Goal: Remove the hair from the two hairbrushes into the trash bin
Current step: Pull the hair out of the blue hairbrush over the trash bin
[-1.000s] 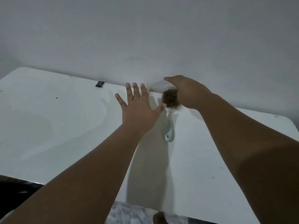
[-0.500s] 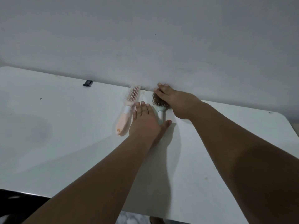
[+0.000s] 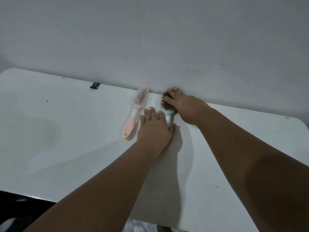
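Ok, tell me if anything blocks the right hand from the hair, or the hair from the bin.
Nothing visible: the right hand pinches the hair clump on the teal brush, whose handle the left hand presses down. The trash bin is out of view, so that path cannot be judged.

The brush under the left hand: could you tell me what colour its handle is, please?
The handle is pale mint, best seen in the head view.
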